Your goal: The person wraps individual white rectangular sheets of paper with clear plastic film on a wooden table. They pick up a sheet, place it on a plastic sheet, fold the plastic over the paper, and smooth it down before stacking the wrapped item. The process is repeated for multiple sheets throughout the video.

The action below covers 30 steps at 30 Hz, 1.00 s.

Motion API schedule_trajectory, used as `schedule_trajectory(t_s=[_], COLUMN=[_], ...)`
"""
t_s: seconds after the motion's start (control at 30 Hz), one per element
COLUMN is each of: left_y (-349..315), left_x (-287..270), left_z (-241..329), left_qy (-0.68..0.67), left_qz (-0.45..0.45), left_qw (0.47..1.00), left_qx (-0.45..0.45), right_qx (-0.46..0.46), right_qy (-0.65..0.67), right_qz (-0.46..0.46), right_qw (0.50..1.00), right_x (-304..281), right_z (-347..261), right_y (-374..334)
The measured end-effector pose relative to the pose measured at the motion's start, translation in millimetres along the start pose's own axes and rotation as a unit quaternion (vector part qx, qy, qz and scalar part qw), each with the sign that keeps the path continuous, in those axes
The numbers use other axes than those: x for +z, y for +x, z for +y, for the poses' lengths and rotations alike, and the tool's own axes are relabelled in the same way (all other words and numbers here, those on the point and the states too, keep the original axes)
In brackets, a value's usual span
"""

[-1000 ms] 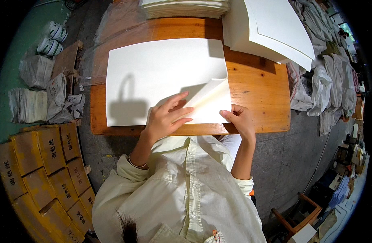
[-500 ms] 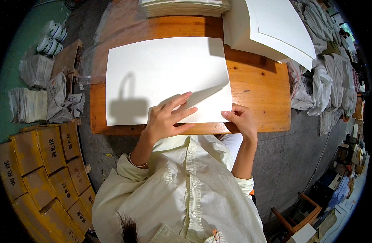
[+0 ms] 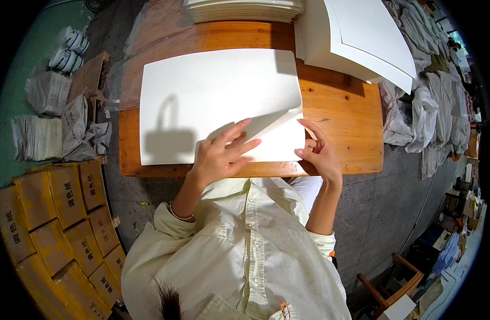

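A white paper sheet [image 3: 202,85] lies on the wooden table in front of me, apparently over others. Toward its near right side the top sheet bows up in a raised curl [image 3: 279,121], with a shadow along it. My left hand [image 3: 221,152] rests at the near edge, fingers spread, index and middle fingertips beside the curl. Whether it pinches the lifted part cannot be told. At the near right corner is my right hand [image 3: 320,154]: its thumb touches the corner, and the index finger reaches along the right edge, apart from the thumb.
A paper stack [image 3: 245,12] and a tall pile of large white sheets [image 3: 357,40] occupy the far side of the wooden table [image 3: 343,128]. Clear plastic film [image 3: 159,32] covers its far left. Cardboard boxes [image 3: 69,186] stand left; cloth sacks [image 3: 423,117] and a wooden stool [image 3: 394,282] are right.
My right hand's index finger has stretched up along the sheet's right edge, away from the thumb. The curl has shifted slightly; my left hand has barely moved.
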<state>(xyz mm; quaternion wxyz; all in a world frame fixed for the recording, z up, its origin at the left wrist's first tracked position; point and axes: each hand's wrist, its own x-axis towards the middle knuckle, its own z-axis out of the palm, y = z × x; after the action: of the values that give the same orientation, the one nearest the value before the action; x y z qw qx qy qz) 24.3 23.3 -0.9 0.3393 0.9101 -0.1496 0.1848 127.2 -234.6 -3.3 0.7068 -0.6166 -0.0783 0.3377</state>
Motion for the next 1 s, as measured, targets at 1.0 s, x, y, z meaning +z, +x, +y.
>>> schedule_trajectory(t_s=[1.0], left_y=[0], left_x=[9], left_z=[-6], left_qy=[-0.046], left_qz=[0.09], left_qw=[0.995], left_qx=[-0.018], right_qx=[-0.122], right_qy=[-0.205], right_qz=[0.118], right_qw=[0.964], right_x=[45], right_z=[-1], right_y=[-26])
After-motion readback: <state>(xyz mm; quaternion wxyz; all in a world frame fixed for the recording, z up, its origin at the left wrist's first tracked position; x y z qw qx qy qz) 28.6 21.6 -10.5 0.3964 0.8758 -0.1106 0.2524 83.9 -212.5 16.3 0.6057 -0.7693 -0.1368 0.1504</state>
